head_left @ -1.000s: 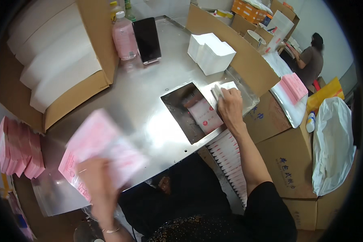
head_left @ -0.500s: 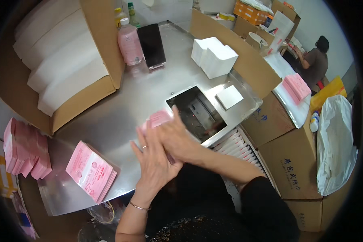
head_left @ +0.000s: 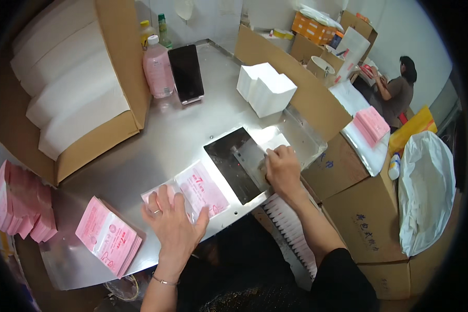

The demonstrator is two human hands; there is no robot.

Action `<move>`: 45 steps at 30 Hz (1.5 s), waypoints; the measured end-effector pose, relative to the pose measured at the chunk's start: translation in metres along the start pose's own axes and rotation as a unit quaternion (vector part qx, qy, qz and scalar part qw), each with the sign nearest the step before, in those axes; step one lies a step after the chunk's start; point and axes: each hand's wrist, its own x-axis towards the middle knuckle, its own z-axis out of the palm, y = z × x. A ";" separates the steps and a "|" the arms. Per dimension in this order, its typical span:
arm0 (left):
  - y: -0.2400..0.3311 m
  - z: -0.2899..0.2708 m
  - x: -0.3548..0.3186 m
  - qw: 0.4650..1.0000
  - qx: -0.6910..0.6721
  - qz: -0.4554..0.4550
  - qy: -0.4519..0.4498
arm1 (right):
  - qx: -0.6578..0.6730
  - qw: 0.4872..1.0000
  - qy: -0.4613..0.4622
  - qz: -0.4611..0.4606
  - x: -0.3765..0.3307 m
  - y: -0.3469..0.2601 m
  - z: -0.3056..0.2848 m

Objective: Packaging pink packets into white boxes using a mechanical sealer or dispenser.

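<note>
My left hand (head_left: 177, 216) lies with spread fingers over the left part of a flat pink printed packet (head_left: 203, 190) on the metal table. My right hand (head_left: 283, 169) is curled at the right side of the dark rectangular opening (head_left: 234, 161) in the tabletop. Just beyond its knuckles shows part of a small white stack of paper (head_left: 275, 142). Whatever those fingers may hold is hidden. To the left of my left hand lies a pile of pink packets (head_left: 109, 236) with a pale band across the top.
A large carton (head_left: 96, 138) of white paper stands at the left, with bundled pink packets (head_left: 28, 203) below it. Behind are a pink bottle (head_left: 159, 70), a black tablet (head_left: 186, 73) and a white paper block (head_left: 268, 91). Cartons (head_left: 364, 223) flank the right; a person (head_left: 398, 86) sits farther off.
My hands have come apart. The left stays at the pink packet, now flat on the table; the right has moved right, beside the opening and small white stack. The view has shifted slightly.
</note>
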 end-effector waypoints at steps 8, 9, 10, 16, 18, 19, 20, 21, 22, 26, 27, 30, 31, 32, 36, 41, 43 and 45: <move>-0.003 -0.007 -0.001 0.995 -0.015 0.008 -0.094 | 0.065 0.965 0.233 0.098 0.142 0.032 -0.058; 0.000 0.001 0.000 0.997 -0.026 0.013 -0.067 | -0.029 0.983 0.182 0.027 0.156 0.039 -0.048; 0.003 0.003 0.001 0.997 -0.026 0.017 -0.064 | -0.071 0.987 0.142 0.002 0.166 0.048 -0.029; 0.001 0.008 0.002 0.997 -0.079 0.017 -0.012 | -0.101 0.993 0.039 -0.039 0.166 0.050 0.015; -0.001 0.009 0.002 0.996 -0.081 0.019 -0.006 | -0.073 0.995 0.049 -0.046 0.162 0.043 0.012; -0.002 0.009 0.002 0.996 -0.085 0.023 0.002 | -0.071 0.995 0.048 -0.046 0.161 0.042 0.013; -0.002 0.009 0.003 0.996 -0.085 0.024 0.001 | -0.084 0.995 0.049 -0.038 0.162 0.042 0.012; -0.002 0.008 0.002 0.996 -0.089 0.022 -0.005 | -0.097 0.994 0.050 -0.030 0.161 0.042 0.012; -0.001 0.008 0.002 0.995 -0.093 0.020 -0.011 | -0.097 0.994 0.050 -0.029 0.162 0.042 0.011; 0.002 0.006 -0.001 0.997 -0.076 0.015 -0.005 | -0.049 0.999 0.003 0.020 0.165 0.049 0.012; 0.004 0.005 0.000 0.997 -0.073 0.006 0.008 | -0.048 0.999 -0.007 0.022 0.164 0.053 0.013; 0.006 0.004 0.000 0.996 -0.093 -0.006 -0.017 | -0.002 0.997 0.072 0.023 0.153 0.063 0.020; 0.006 0.005 0.000 0.992 -0.116 -0.008 -0.052 | -0.004 0.995 0.102 0.008 0.152 0.069 0.021; 0.007 0.006 -0.001 0.991 -0.117 -0.010 -0.058 | -0.004 0.991 0.130 -0.008 0.150 0.066 0.018; 0.014 -0.004 -0.009 0.982 -0.138 0.085 -0.092 | 0.127 0.988 0.052 -0.076 0.100 0.002 -0.002; -0.005 -0.026 -0.002 0.977 -0.170 0.013 -0.128 | 0.256 0.887 -0.028 -0.384 -0.046 -0.120 -0.058; 0.000 -0.017 -0.007 0.979 -0.176 0.041 -0.090 | 0.205 0.924 -0.029 -0.321 -0.032 -0.123 -0.033; 0.018 -0.011 -0.005 0.974 -0.209 0.042 -0.080 | 0.148 0.940 -0.155 -0.266 -0.003 -0.125 0.003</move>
